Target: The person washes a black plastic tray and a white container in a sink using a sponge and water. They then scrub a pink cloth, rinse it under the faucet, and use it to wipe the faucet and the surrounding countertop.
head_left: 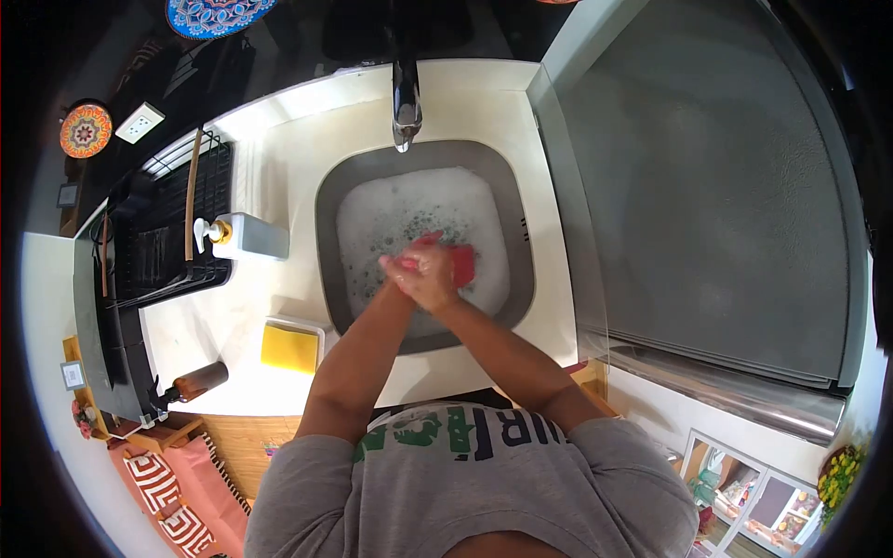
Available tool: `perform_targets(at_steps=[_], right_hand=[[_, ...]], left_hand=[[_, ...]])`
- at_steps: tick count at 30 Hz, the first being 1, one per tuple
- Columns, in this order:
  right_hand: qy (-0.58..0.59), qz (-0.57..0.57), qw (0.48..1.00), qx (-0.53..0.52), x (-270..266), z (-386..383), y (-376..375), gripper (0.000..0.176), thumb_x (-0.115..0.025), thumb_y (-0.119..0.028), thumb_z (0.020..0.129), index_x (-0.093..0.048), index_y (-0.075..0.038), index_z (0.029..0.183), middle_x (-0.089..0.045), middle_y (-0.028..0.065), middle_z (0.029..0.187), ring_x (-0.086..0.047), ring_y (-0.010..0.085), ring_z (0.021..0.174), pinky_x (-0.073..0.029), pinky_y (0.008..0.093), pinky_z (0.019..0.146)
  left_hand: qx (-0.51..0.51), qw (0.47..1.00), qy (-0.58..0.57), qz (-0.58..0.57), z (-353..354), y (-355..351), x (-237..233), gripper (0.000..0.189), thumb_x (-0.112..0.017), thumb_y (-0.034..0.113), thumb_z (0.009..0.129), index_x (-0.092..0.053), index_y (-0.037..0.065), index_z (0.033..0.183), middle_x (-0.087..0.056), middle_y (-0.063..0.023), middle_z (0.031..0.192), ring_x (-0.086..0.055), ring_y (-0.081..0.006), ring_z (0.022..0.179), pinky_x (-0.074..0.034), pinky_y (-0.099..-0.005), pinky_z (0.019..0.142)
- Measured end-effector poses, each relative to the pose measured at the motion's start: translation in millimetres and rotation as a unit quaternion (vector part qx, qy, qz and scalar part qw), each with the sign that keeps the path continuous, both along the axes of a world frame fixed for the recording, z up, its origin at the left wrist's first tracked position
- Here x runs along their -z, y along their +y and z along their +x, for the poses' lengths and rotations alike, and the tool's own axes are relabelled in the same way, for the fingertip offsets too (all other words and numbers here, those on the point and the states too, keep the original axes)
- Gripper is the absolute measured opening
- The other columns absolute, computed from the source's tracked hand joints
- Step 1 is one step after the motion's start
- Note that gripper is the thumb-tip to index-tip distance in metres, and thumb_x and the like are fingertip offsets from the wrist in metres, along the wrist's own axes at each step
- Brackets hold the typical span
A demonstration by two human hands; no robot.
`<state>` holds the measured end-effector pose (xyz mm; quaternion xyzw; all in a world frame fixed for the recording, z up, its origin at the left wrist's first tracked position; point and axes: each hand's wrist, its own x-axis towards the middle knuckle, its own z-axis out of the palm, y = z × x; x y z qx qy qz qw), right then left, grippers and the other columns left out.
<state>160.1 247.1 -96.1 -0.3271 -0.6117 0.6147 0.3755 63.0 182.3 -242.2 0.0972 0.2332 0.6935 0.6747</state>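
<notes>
— While suds (400, 209) lie that thick in the sink (521, 279), where are the hands?

— Right over the foam, pressed together and clamped on a red cloth (463, 265). The left hand (406, 268) lies against the right hand (441, 285), and the cloth pokes out on the right side.

— Which step is it, then?

— Rubbing or wringing the cloth in soapy water, I'd judge. The tap (406, 112) hangs just beyond them, and I can't tell if water runs.

— And the next move?

— Likely a rinse. That calls for one hand to let go and reach the tap, with the other holding the cloth above the sink.

— Anything close by?

— A soap bottle (249, 236) and a yellow sponge (289, 350) sit on the counter to the left, well apart from both hands.
</notes>
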Motion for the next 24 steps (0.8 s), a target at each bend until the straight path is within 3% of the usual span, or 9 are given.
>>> perform_targets(at_steps=[2,3,7,9,13,15,19,22,24], right_hand=[[-0.124,0.125,0.984,0.031,-8.8,-6.5,3.1,0.018,-0.062,-0.015,0.075,-0.055,0.000,0.069,-0.057,0.0143,0.067,-0.056,0.0282,0.064,-0.045,0.0344,0.061],[-0.185,0.188,0.964,0.047,-10.1,-9.0,5.1,0.019,-0.062,-0.016,0.075,-0.054,0.000,0.068,-0.056,0.0155,0.066,-0.056,0.0302,0.063,-0.044,0.0355,0.060],[-0.192,0.196,0.958,0.084,-21.6,-13.1,-11.6,0.026,-0.062,-0.017,0.074,-0.048,-0.001,0.058,-0.053,0.0173,0.062,-0.050,0.0343,0.055,-0.041,0.0389,0.053],[-0.105,0.355,0.929,0.022,-19.9,-18.3,-35.0,0.029,-0.062,-0.021,0.075,-0.049,-0.001,0.059,-0.053,0.0175,0.062,-0.052,0.0349,0.057,-0.041,0.0394,0.053],[-0.250,0.196,0.948,0.022,-19.7,-16.3,-7.2,0.030,-0.062,-0.028,0.078,-0.054,-0.003,0.064,-0.054,0.0191,0.065,-0.053,0.0368,0.059,-0.041,0.0407,0.053],[-0.217,0.161,0.961,-0.053,5.8,-10.7,17.6,0.029,-0.062,-0.028,0.079,-0.055,-0.003,0.065,-0.056,0.0172,0.064,-0.054,0.0332,0.057,-0.042,0.0391,0.052],[-0.192,-0.019,0.958,-0.213,-29.1,16.1,39.3,0.025,-0.063,-0.023,0.082,-0.060,0.001,0.077,-0.058,0.0043,0.067,-0.052,0.0095,0.062,-0.043,0.0264,0.057],[-0.102,-0.052,0.984,-0.138,-72.7,30.2,47.7,0.022,-0.064,-0.021,0.081,-0.061,0.001,0.079,-0.059,0.0041,0.071,-0.056,0.0104,0.067,-0.044,0.0235,0.062],[0.181,-0.251,0.951,-0.011,-80.8,30.1,49.4,0.018,-0.064,-0.018,0.080,-0.063,0.000,0.082,-0.061,0.0034,0.073,-0.057,0.0105,0.070,-0.046,0.0240,0.068]], left_hand=[[0.077,0.991,-0.056,0.094,15.8,13.6,-10.1,0.035,-0.045,0.032,0.088,-0.051,0.006,0.110,-0.055,-0.0100,0.104,-0.055,-0.0193,0.092,-0.047,-0.0328,0.080],[0.116,0.966,-0.009,-0.231,19.2,8.1,-96.7,0.027,-0.045,0.026,0.088,-0.052,0.008,0.106,-0.056,-0.0081,0.097,-0.056,-0.0179,0.085,-0.048,-0.0320,0.073],[0.159,0.953,0.221,-0.136,12.9,9.4,-59.6,0.025,-0.043,0.024,0.089,-0.052,0.008,0.105,-0.058,-0.0064,0.092,-0.058,-0.0188,0.078,-0.050,-0.0320,0.066],[0.079,0.659,0.735,0.136,8.7,14.9,-38.5,0.026,-0.039,0.026,0.090,-0.057,0.008,0.094,-0.056,-0.0087,0.092,-0.057,-0.0235,0.080,-0.050,-0.0305,0.067],[0.105,0.748,0.653,0.061,-1.9,3.0,-77.5,0.029,-0.039,0.027,0.092,-0.056,0.009,0.107,-0.056,-0.0109,0.096,-0.056,-0.0220,0.090,-0.050,-0.0301,0.071],[0.062,0.962,0.114,-0.238,-2.8,-1.4,-184.4,0.042,-0.045,0.037,0.089,-0.049,0.009,0.120,-0.055,-0.0139,0.105,-0.053,-0.0204,0.099,-0.045,-0.0313,0.083],[0.059,0.863,0.452,-0.218,-33.0,-2.9,-173.6,0.061,-0.053,0.043,0.085,-0.039,0.004,0.129,-0.056,-0.0107,0.110,-0.055,-0.0193,0.097,-0.042,-0.0309,0.089],[0.304,0.703,0.632,-0.117,-46.1,-11.6,-203.0,0.061,-0.055,0.045,0.084,-0.042,0.004,0.127,-0.057,-0.0087,0.109,-0.056,-0.0196,0.094,-0.042,-0.0301,0.088],[0.246,0.738,0.618,-0.112,-45.0,-13.4,-141.5,0.059,-0.061,0.040,0.080,-0.046,0.004,0.124,-0.055,-0.0086,0.114,-0.055,-0.0193,0.094,-0.043,-0.0301,0.085]])
